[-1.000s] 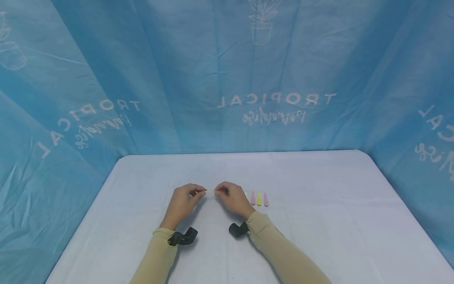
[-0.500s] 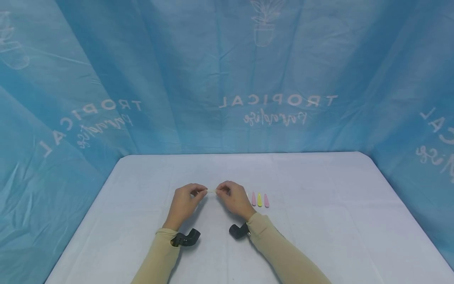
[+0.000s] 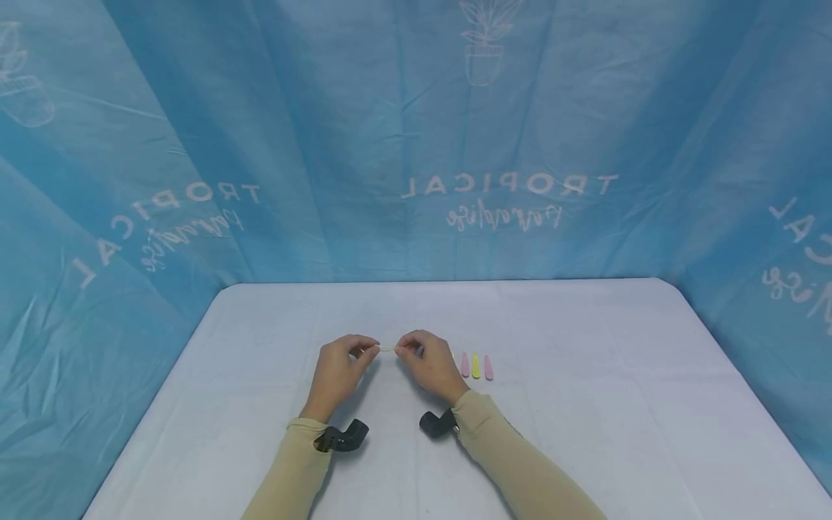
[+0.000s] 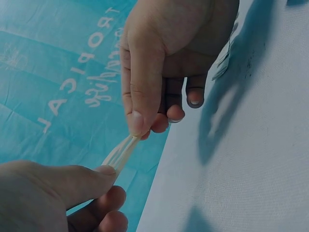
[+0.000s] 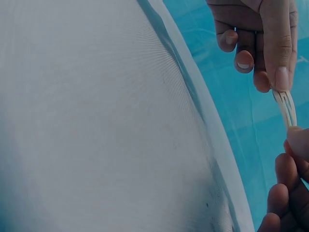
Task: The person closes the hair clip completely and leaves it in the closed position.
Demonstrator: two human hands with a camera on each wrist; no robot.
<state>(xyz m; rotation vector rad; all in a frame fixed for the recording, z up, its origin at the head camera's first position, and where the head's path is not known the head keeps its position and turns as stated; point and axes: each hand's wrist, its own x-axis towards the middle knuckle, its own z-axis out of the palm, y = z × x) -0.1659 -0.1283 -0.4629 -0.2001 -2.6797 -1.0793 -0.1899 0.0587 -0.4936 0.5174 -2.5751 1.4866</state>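
Between thumb and fingers of each hand a pale cream snap hair clip (image 4: 120, 153) is held by its two ends, above the table. My left hand (image 3: 338, 368) pinches one end. My right hand (image 3: 430, 365) pinches the other. Slits along the clip show in the right wrist view, while both of its tips are covered by fingers. Just right of the right hand lie a pink hair clip (image 3: 464, 365), a yellow hair clip (image 3: 476, 365) and another pink hair clip (image 3: 489, 367), side by side in a row.
A white cloth covers the table (image 3: 585, 404). Blue curtains (image 3: 338, 144) with printed lettering hang behind it and along both sides. A black wrist camera (image 3: 341, 437) sits on the left wrist, and another black wrist camera (image 3: 437, 423) on the right.
The hands stay nearly in place, both keeping hold of the cream hair clip. The whole head view has shifted slightly. The row of clips lies as before.
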